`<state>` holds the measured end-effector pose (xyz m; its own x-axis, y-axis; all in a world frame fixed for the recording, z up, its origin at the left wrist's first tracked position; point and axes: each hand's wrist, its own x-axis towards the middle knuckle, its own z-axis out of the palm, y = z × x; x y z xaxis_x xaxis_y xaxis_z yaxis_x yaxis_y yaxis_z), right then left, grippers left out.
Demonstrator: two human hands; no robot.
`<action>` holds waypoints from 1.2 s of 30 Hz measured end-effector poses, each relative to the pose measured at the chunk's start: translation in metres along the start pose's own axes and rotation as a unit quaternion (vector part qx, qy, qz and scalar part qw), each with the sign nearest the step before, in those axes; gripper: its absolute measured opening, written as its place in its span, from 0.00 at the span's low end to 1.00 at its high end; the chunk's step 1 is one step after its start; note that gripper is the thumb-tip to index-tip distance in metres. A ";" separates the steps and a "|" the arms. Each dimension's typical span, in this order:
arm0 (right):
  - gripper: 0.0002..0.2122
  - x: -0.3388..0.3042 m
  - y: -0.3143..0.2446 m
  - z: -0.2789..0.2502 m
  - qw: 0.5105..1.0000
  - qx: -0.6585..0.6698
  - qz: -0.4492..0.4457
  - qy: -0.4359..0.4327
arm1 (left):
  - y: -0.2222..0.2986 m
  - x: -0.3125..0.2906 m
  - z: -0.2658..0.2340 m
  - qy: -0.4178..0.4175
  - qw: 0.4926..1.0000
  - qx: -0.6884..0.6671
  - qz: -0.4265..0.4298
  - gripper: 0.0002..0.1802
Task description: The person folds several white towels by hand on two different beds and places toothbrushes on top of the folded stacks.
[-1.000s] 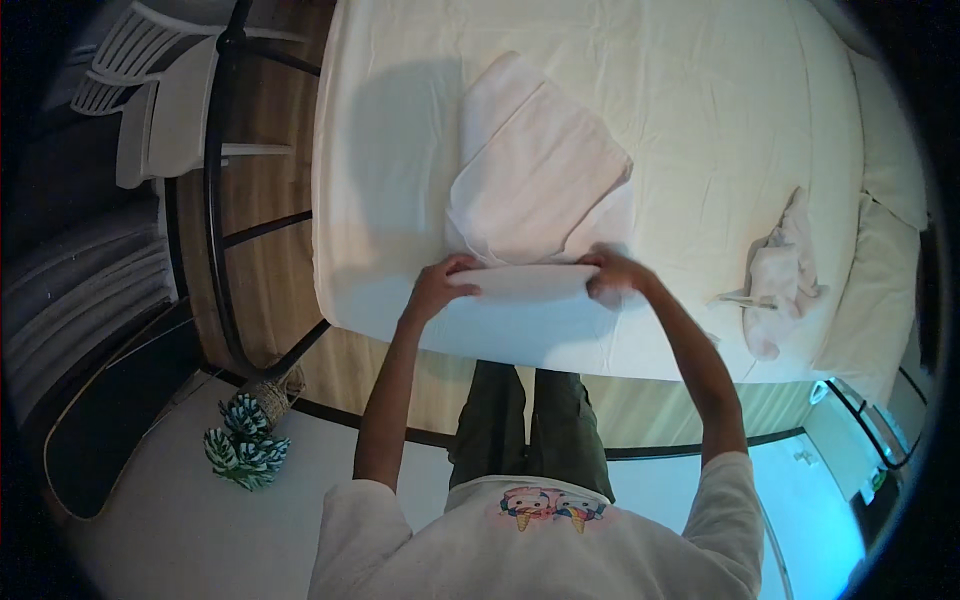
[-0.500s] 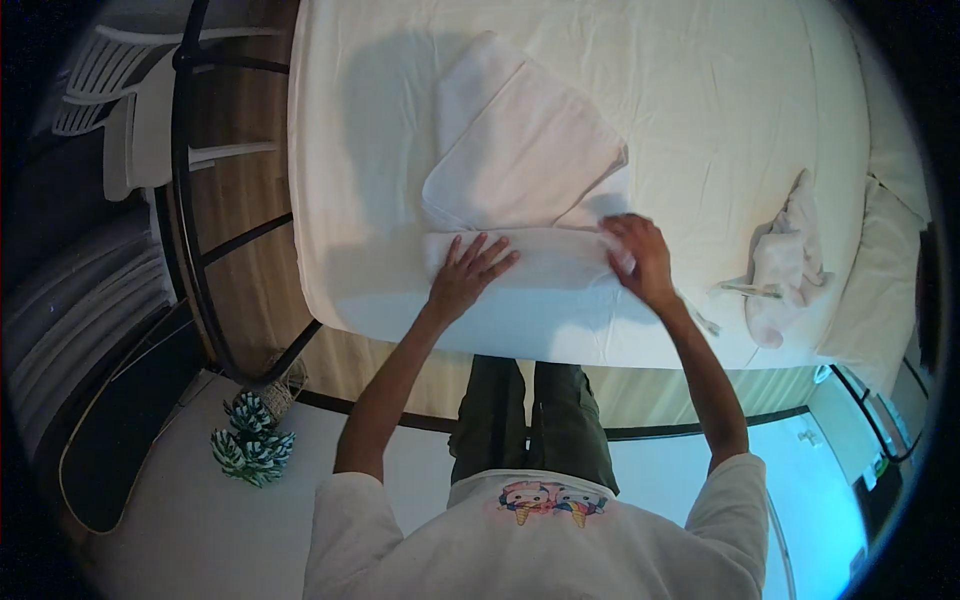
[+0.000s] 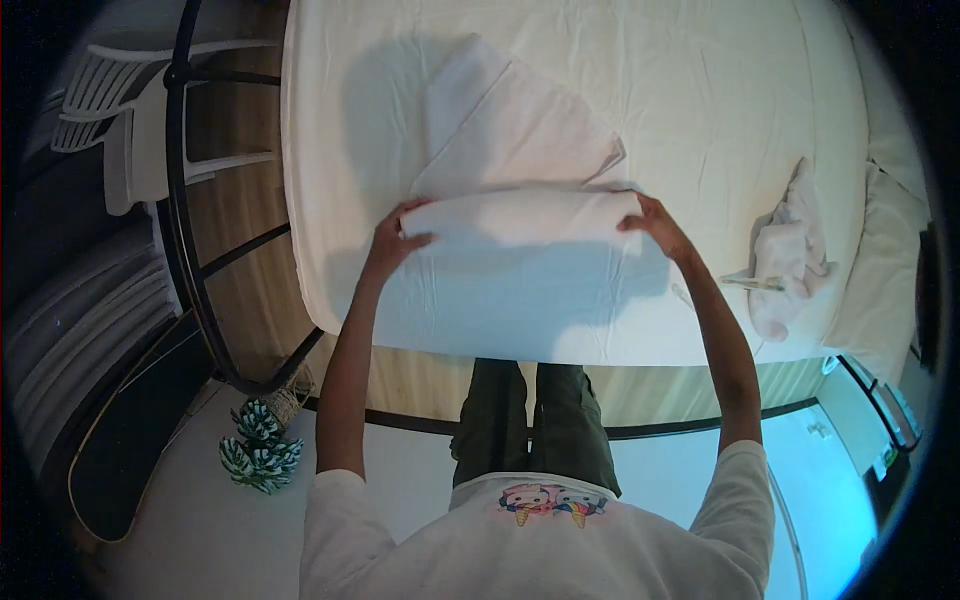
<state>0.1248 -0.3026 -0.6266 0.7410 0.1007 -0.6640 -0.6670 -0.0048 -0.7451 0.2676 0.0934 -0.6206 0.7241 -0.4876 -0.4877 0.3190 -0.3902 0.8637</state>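
Observation:
A white towel (image 3: 530, 125) lies on the bed, its near edge turned over into a thick fold or roll that runs left to right. Beyond that fold, the flat part narrows to a corner at the far side, with creases across it. My left hand (image 3: 398, 240) grips the left end of the fold, thumb on the near side and fingers behind. At the right end, my right hand (image 3: 655, 225) holds the fold in the same pinch. Another white cloth (image 3: 787, 255) lies bunched on the bed to the right, with a thin, pale strip on it.
The bed's white sheet (image 3: 720, 110) spreads under the towel, with pillows (image 3: 875, 270) at the right. A black metal bed frame (image 3: 178, 150) stands at the left, beyond it a white chair (image 3: 140, 130). A potted plant (image 3: 262, 445) sits on the floor at lower left.
Both hands have moved to the ends of the towel's near fold; the left hand lay flat on it before. The fold has moved away from me and covers more of the flat part.

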 end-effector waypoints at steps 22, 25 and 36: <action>0.44 0.015 -0.036 0.025 0.729 -0.603 -0.249 0.208 | 0.017 0.030 0.040 0.122 0.745 0.593 0.280 0.52; 0.44 -0.016 -0.014 0.038 0.738 -0.601 -0.248 0.182 | 0.010 -0.006 0.044 0.090 0.745 0.588 0.303 0.37; 0.33 -0.065 0.011 0.050 0.907 -0.412 -0.085 0.010 | 0.041 -0.061 0.051 -0.097 0.802 0.536 0.244 0.49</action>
<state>0.0656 -0.2591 -0.5881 0.8343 0.1525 -0.5297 -0.2640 -0.7331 -0.6269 0.2057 0.0672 -0.5622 0.4610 -0.8582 -0.2257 -0.7579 -0.5130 0.4031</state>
